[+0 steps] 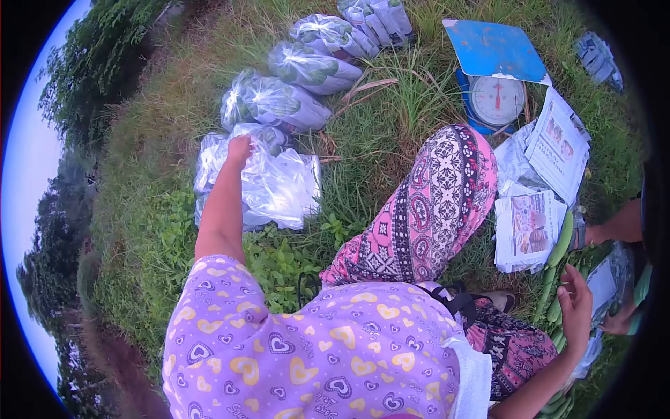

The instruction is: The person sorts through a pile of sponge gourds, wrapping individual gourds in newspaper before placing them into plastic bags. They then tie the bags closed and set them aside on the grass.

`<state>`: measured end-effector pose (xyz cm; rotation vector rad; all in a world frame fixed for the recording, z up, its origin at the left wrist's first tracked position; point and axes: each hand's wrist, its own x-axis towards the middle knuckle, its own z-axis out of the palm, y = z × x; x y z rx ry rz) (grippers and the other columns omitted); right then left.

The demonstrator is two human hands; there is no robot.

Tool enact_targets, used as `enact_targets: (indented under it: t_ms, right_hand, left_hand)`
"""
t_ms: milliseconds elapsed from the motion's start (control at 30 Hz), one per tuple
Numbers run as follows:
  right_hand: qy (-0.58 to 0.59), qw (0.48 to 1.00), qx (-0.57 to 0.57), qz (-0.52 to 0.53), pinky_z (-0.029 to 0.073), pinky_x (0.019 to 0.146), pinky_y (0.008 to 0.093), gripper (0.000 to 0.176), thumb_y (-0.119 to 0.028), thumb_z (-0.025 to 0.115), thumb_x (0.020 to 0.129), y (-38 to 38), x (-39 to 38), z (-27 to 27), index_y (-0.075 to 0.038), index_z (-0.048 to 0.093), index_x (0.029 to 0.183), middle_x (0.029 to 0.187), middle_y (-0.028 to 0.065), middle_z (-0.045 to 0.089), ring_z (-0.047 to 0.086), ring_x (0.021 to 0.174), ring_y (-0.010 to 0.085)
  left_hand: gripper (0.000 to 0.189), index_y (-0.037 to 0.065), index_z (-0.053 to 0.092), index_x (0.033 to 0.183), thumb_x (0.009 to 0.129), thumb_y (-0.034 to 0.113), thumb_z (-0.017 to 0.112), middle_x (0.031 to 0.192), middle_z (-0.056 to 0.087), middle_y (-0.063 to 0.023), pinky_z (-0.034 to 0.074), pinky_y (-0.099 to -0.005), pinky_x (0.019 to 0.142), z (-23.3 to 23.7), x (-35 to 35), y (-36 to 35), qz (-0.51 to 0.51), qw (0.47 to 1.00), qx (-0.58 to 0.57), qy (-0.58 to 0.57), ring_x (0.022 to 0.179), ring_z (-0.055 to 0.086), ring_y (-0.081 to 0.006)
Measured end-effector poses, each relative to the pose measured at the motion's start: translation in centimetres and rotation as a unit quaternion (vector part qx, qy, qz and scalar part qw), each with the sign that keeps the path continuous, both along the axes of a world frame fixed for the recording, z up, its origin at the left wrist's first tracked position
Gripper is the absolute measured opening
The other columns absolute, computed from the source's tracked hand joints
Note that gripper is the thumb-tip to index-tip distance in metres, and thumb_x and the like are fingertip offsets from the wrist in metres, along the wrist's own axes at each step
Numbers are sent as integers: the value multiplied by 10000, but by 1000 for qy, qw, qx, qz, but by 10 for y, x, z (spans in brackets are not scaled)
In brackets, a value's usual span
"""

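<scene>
My left hand (pixel 239 149) is stretched out over a pile of clear plastic bags (pixel 283 185) on the grass, its fingers closed on the thin plastic at the pile's upper edge. My right hand (pixel 575 302) is raised at the lower right with its fingers apart and nothing in them. Beside it lie long green vegetables (pixel 562 241) on the ground. Sheets of newspaper (pixel 527 230) are spread just above them. Wrapped bundles of green produce in clear plastic (pixel 286 105) stand in a row above the pile.
A dial scale (pixel 497 101) with a blue pan (pixel 497 50) stands at the upper right. More newspaper-wrapped material (pixel 599 61) lies beyond it. Another person's limbs (pixel 618 225) show at the right edge, near a plastic bag (pixel 614 272). My patterned knee (pixel 447 188) rises in the middle.
</scene>
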<state>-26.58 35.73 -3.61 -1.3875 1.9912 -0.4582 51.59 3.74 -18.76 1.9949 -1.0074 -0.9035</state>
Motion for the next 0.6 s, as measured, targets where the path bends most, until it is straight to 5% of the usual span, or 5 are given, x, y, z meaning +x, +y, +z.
enact_targets:
  t_ms: [200, 300, 333, 433, 600]
  right_hand:
    - [-17, 1000, -5, -6, 471, 794, 328, 459, -70, 607, 822, 2, 1, -3, -25, 522, 1271, 1010, 123, 624, 573, 864, 186]
    - [16, 1000, -15, -16, 471, 804, 332, 447, -66, 622, 792, 2, 4, 10, -11, 546, 1230, 987, 125, 635, 602, 864, 216]
    - [0, 999, -13, -30, 475, 806, 346, 432, -80, 637, 785, 3, 3, 10, -15, 564, 1206, 993, 145, 639, 615, 876, 239]
    - [23, 1000, -7, -9, 485, 812, 380, 415, -191, 645, 804, 5, -3, 11, -28, 594, 1182, 1024, 171, 654, 638, 896, 296]
    - [61, 997, 36, 25, 461, 876, 401, 434, -295, 623, 849, 11, -7, 5, -73, 573, 1218, 1081, 146, 645, 607, 999, 319]
  left_hand:
    - [323, 20, 614, 694, 755, 294, 773, 635, 608, -41, 412, -268, 551, 5, 43, -19, 114, 954, -116, -252, 563, 524, -118]
    - [298, -2, 640, 762, 845, 281, 678, 629, 599, -20, 391, -253, 493, 8, 50, -17, -2, 973, -79, -219, 530, 512, -96]
    - [282, 7, 647, 811, 867, 283, 643, 664, 608, -11, 382, -239, 485, -6, 86, -28, -98, 968, -9, -231, 558, 537, -94]
    - [283, 41, 618, 1010, 922, 295, 530, 882, 626, 6, 389, -218, 537, 15, 85, -44, 97, 990, -95, 42, 686, 534, -73]
    - [377, 9, 569, 1182, 946, 294, 496, 1116, 615, -90, 461, -267, 758, 54, 66, -48, 32, 982, 125, -134, 936, 587, -153]
